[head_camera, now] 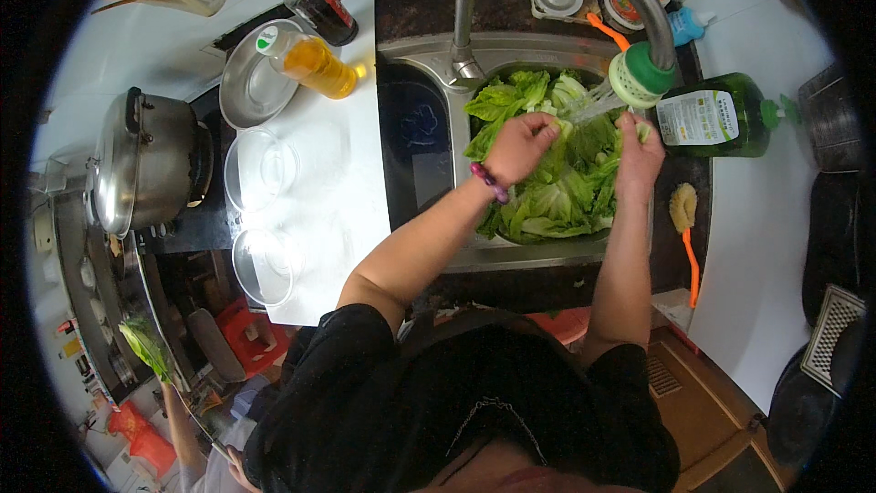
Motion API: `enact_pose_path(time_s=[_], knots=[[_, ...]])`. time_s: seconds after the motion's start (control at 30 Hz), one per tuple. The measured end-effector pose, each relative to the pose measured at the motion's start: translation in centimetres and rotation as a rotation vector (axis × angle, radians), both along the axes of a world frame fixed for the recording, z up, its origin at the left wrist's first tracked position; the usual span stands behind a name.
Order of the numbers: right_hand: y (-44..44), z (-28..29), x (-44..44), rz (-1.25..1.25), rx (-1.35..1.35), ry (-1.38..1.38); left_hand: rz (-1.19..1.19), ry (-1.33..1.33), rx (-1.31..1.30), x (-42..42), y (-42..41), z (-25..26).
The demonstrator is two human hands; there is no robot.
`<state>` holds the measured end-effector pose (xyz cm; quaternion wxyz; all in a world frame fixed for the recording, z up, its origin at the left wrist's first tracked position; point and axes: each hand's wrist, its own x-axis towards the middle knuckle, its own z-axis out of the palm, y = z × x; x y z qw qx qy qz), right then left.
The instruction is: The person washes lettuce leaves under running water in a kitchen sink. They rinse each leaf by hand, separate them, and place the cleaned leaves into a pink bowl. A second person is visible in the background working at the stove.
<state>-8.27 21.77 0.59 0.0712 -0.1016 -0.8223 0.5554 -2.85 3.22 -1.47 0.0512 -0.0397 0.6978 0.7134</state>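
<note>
Green lettuce leaves fill the right basin of the steel sink. Above them, my left hand, with a purple bracelet at its wrist, pinches a lettuce leaf between thumb and fingers. To its right, my right hand grips lettuce leaf too. Whether both hands hold one same leaf, I cannot tell. Water sprays leftward from the green and cream faucet nozzle, just above my right hand, onto the leaves.
Left of the sink, a white board bears clear plastic bowls and an oil bottle. A dish soap bottle lies at right, near an orange-handled brush. At lower left, another person's hand holds a lettuce leaf.
</note>
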Motion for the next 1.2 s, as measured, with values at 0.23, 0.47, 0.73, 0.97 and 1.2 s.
enact_pose_path(time_s=[0.23,0.47,0.73,0.97,1.2], knots=[[2.1,1.5,-1.4,0.203,0.637,0.308,-0.045,-0.435,0.752,-3.0,-1.5,1.1],[-3.9,4.7,-0.4,0.534,0.223,-0.160,-0.162,-0.236,0.321,-4.9,-1.9,3.0],[-6.5,3.5,-2.3,0.575,-0.525,0.007,-0.247,-0.242,0.360,-4.2,-3.8,1.9],[-5.5,6.3,-1.6,0.505,-0.815,-0.116,-0.220,-0.001,0.230,-3.7,-3.3,0.1],[-2.1,5.6,0.7,0.523,0.376,-0.202,-0.269,-0.031,-0.710,0.1,-3.2,-2.1]])
